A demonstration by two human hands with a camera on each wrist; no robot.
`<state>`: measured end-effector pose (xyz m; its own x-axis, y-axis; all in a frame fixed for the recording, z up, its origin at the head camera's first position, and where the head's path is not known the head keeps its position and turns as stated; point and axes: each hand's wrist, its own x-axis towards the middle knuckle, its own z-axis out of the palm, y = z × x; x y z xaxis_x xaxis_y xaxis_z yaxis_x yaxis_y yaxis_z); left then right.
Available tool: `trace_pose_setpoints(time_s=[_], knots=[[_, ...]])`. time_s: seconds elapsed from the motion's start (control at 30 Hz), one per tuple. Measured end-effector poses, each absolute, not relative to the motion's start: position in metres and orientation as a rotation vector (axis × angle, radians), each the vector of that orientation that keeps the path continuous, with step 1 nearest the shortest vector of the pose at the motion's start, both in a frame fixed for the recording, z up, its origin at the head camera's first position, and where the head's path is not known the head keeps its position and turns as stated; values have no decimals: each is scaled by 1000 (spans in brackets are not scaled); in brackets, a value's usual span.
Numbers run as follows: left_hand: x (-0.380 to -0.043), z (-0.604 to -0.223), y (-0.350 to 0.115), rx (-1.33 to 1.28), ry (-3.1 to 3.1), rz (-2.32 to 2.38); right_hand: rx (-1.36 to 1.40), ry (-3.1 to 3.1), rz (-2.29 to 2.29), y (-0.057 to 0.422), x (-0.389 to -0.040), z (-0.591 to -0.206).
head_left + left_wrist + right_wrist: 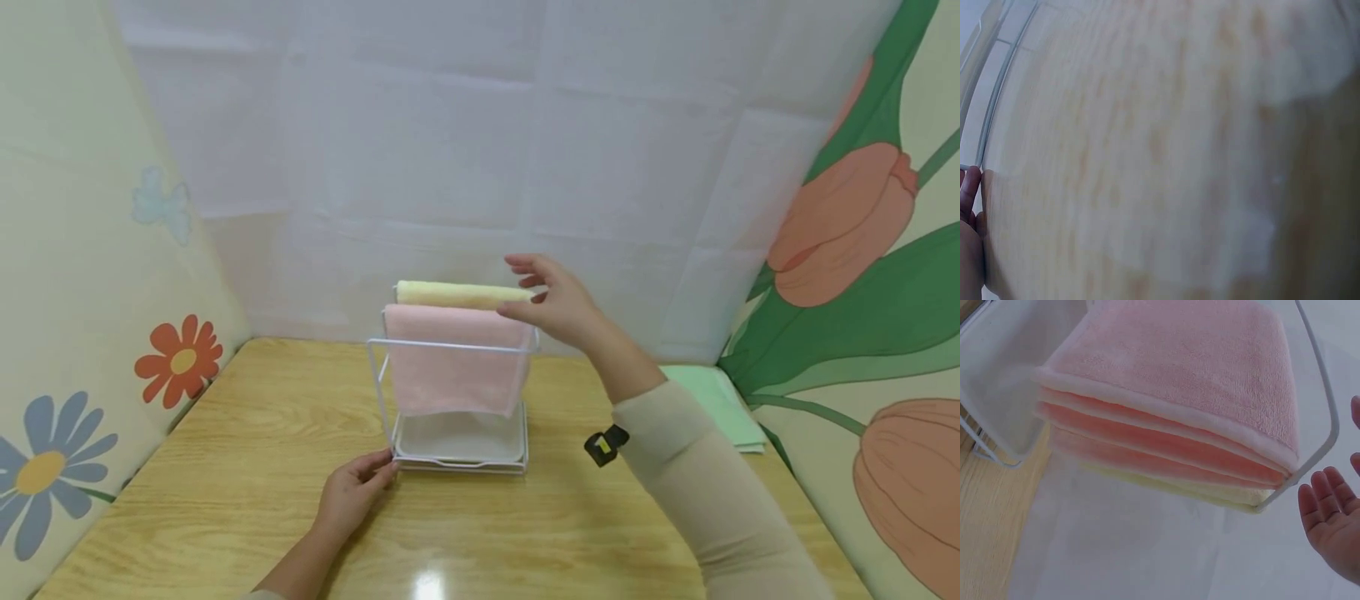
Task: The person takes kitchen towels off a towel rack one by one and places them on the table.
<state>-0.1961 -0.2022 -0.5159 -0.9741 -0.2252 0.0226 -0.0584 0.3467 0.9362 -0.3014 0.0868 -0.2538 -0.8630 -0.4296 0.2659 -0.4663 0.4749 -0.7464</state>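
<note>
A white wire towel rack stands on the table with a shallow white tray in its base. Over its front bar hangs a folded pink towel; a yellow towel hangs on the bar behind. Fingers and thumb of my left hand pinch the rack's lower front left corner; in the left wrist view that hand shows only at the edge. My right hand is held beside the towels' upper right end, fingers spread. In the right wrist view its palm holds nothing.
A folded light green cloth lies on the table at the back right. A white sheet covers the back, and flower-painted panels stand at both sides. A black device is strapped at my right wrist.
</note>
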Motion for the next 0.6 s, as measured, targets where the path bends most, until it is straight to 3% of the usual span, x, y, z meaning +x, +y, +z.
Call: trace_pose_setpoints(time_s=[0.6], knots=[[-196,-517,-202,248,-2446,-1705,891,-2757,1280,43,-309,-260]])
